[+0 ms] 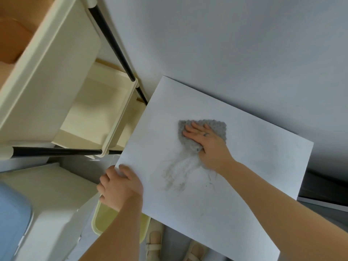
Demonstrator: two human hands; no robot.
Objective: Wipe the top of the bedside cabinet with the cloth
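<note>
Right forearm (282, 204) sweeps in from lower right, right hand (205, 142) pressing straight fingers onto the grey cloth (216, 127) mid-frame on the cabinet top (244, 166), left hand (120, 187) curled over its left edge, grey streaks (178, 176) just below the cloth, so wiping looks barely begun.

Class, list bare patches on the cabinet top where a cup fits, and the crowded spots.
Bare: the cabinet top right of the cloth, and the near strip below the smears. Crowded: the middle under the right hand; left hand grips a corner.
</note>
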